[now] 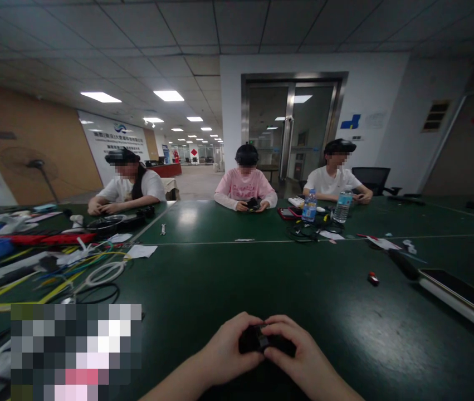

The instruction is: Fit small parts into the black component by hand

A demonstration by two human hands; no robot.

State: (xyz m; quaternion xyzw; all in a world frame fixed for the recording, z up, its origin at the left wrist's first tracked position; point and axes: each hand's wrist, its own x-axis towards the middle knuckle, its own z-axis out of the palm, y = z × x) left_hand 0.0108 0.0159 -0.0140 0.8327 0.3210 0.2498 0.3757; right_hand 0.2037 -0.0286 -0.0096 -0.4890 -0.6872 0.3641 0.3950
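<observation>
Low in the head view, my left hand [228,348] and my right hand [299,356] meet over the dark green table [228,278]. Between them sits a small black object [257,338], gripped from both sides with curled fingers. Most of the object is hidden by my fingers, so I cannot name it. Both forearms come in from the bottom edge.
Three people sit across the table, each handling small dark items. Coloured cables and white loops [94,267] lie at the left. Two water bottles [309,206] and cords stand far centre-right. A small red item [372,278] and a long black-and-white bar [449,289] lie at the right.
</observation>
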